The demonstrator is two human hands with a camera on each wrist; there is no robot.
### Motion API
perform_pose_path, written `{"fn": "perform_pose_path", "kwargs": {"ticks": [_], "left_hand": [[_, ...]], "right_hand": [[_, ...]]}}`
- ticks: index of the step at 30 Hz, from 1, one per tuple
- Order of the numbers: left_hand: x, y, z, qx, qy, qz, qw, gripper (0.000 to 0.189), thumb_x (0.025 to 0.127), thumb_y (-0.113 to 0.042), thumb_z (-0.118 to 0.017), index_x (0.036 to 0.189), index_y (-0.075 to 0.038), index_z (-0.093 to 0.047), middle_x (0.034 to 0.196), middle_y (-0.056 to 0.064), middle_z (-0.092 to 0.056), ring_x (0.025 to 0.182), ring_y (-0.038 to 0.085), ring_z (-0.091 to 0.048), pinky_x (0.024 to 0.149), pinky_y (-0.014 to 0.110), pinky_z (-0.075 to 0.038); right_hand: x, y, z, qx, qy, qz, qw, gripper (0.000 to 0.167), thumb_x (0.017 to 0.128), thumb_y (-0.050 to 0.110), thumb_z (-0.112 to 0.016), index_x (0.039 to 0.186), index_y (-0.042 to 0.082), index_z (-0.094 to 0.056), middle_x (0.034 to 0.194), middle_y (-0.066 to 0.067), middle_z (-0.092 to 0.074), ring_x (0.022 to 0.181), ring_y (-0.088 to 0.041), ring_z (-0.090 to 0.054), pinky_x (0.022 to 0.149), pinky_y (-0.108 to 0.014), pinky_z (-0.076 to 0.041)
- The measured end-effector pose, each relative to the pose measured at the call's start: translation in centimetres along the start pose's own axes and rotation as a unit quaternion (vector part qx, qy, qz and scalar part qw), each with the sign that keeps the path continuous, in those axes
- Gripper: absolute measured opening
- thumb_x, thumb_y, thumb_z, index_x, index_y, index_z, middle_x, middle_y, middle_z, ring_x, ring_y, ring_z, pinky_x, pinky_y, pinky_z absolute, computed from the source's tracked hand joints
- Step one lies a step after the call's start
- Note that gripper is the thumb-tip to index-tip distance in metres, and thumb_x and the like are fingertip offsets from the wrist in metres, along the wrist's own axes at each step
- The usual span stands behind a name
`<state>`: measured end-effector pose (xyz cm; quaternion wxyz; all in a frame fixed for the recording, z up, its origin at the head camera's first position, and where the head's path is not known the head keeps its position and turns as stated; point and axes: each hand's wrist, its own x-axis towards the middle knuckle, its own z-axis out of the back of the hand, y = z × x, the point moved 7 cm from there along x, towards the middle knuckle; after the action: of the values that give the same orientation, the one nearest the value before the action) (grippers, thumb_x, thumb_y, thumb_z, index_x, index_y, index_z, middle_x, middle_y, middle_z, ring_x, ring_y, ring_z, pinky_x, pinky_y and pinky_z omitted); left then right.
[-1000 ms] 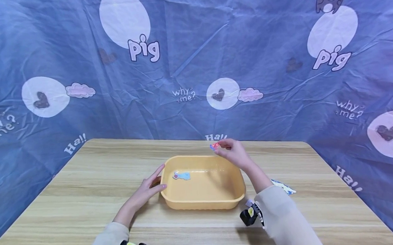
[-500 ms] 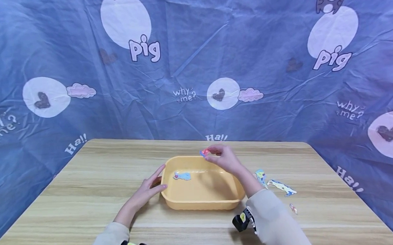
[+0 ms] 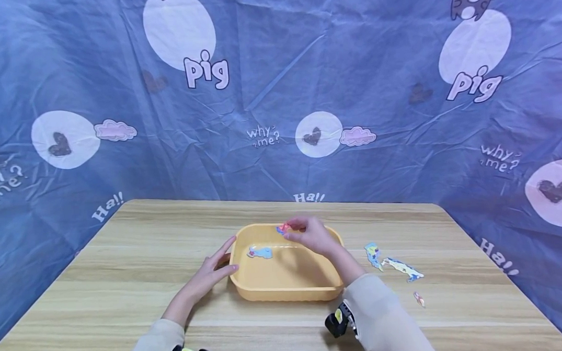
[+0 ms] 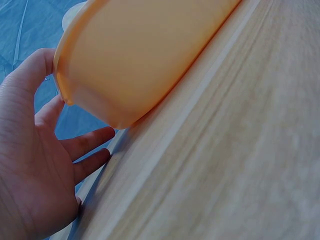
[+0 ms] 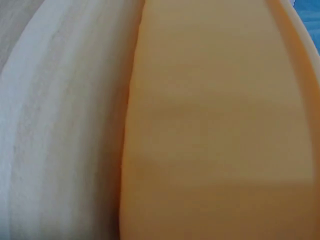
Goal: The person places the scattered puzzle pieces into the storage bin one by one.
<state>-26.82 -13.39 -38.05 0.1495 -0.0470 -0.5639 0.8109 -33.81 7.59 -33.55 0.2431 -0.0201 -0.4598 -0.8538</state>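
At the left end of a yellow-orange plastic tub, my left hand holds the rim, thumb and index finger on its edge. In the left wrist view the other fingers lie outside, by the tub's wall. Over the far side of the tub my right hand pinches a small red-and-blue piece, its kind unclear. Inside the tub lies a flat light-blue piece with a red spot. The right wrist view shows only the tub's outer wall and tabletop, not the hand.
Right of the tub, on the wooden table, lie a blue-and-yellow flat piece, a long white-and-blue one and a tiny reddish one. A blue printed cloth hangs behind the table.
My right hand has moved left and down, bringing the red-and-blue piece from beyond the rim to over the tub's far side. My left hand and the tub have stayed put.
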Motion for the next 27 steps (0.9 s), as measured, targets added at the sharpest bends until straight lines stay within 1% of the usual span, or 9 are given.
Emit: {"fn": "perform_pose_path", "kwargs": {"ticks": [6,10,14,20,22,23,24,26,27], "left_hand": [[0.0,0.0,0.0,-0.004,0.000,-0.003,1.0000,0.061,0.085,-0.013,-0.050,0.138,-0.009,-0.019,0.123,0.027,-0.040,0.115,0.034,-0.036,0.094,0.051,0.014],[0.0,0.0,-0.1,-0.026,0.000,-0.002,0.9997,0.061,0.085,-0.010,-0.051,0.138,-0.009,-0.020,0.123,0.028,-0.040,0.115,0.036,-0.035,0.096,0.053,0.003],[0.0,0.1,0.0,-0.035,-0.002,-0.001,0.9994,0.062,0.085,-0.010,-0.052,0.138,-0.009,-0.021,0.123,0.028,-0.039,0.115,0.037,-0.035,0.096,0.053,-0.004],[0.0,0.0,-0.1,-0.031,0.000,-0.001,0.9995,0.062,0.085,-0.011,-0.051,0.138,-0.009,-0.020,0.123,0.029,-0.039,0.115,0.037,-0.035,0.097,0.052,0.000],[0.0,0.0,0.0,-0.025,-0.001,0.001,0.9997,0.061,0.085,-0.011,-0.051,0.138,-0.009,-0.019,0.123,0.028,-0.039,0.115,0.036,-0.035,0.096,0.052,0.007],[0.0,0.0,0.0,-0.027,-0.001,0.003,0.9996,0.062,0.085,-0.011,-0.051,0.138,-0.009,-0.019,0.124,0.028,-0.038,0.115,0.036,-0.035,0.097,0.051,0.004],[0.0,0.0,0.0,-0.027,-0.002,0.004,0.9996,0.062,0.085,-0.012,-0.051,0.138,-0.009,-0.020,0.123,0.028,-0.039,0.115,0.036,-0.035,0.096,0.052,0.005],[0.0,0.0,0.0,-0.032,-0.001,0.005,0.9995,0.062,0.085,-0.012,-0.052,0.138,-0.009,-0.019,0.124,0.028,-0.038,0.116,0.036,-0.034,0.098,0.051,-0.003],[0.0,0.0,0.0,-0.031,-0.001,0.005,0.9995,0.062,0.085,-0.012,-0.052,0.138,-0.009,-0.020,0.124,0.028,-0.038,0.116,0.036,-0.034,0.098,0.051,-0.004]], "right_hand": [[0.1,-0.4,-0.9,0.003,0.014,-0.020,0.9997,0.030,0.075,0.015,-0.066,0.099,-0.003,-0.062,0.093,-0.012,-0.061,0.081,-0.020,-0.055,0.072,-0.030,-0.045],[0.2,-0.6,-1.5,0.019,0.021,-0.007,0.9996,0.026,0.075,0.012,-0.066,0.095,-0.003,-0.063,0.088,-0.012,-0.062,0.075,-0.020,-0.056,0.066,-0.028,-0.045],[0.2,-0.9,-1.9,0.027,0.025,0.002,0.9993,0.025,0.074,0.010,-0.066,0.094,-0.005,-0.063,0.084,-0.011,-0.062,0.073,-0.020,-0.056,0.064,-0.027,-0.046],[0.1,-1.4,-2.2,0.013,0.019,-0.007,0.9997,0.024,0.073,0.007,-0.066,0.093,-0.006,-0.063,0.081,-0.010,-0.061,0.072,-0.018,-0.055,0.064,-0.025,-0.045],[0.1,-1.7,-2.4,0.018,0.023,-0.013,0.9995,0.022,0.074,0.006,-0.066,0.092,-0.006,-0.063,0.080,-0.010,-0.061,0.071,-0.018,-0.055,0.063,-0.025,-0.045],[0.1,-1.8,-2.5,0.020,0.025,-0.014,0.9994,0.022,0.074,0.006,-0.065,0.092,-0.006,-0.063,0.080,-0.010,-0.061,0.070,-0.018,-0.055,0.063,-0.026,-0.045],[0.1,-1.9,-2.6,0.022,0.027,-0.015,0.9993,0.022,0.074,0.006,-0.065,0.092,-0.006,-0.062,0.080,-0.009,-0.061,0.070,-0.017,-0.054,0.063,-0.025,-0.044],[0.1,-2.2,-2.9,0.022,0.033,-0.015,0.9991,0.020,0.074,0.004,-0.065,0.091,-0.006,-0.062,0.079,-0.009,-0.061,0.068,-0.016,-0.054,0.062,-0.025,-0.044],[0.1,-2.2,-3.0,0.021,0.034,-0.014,0.9991,0.020,0.073,0.004,-0.065,0.090,-0.006,-0.062,0.078,-0.008,-0.061,0.068,-0.016,-0.053,0.061,-0.025,-0.044]]}}
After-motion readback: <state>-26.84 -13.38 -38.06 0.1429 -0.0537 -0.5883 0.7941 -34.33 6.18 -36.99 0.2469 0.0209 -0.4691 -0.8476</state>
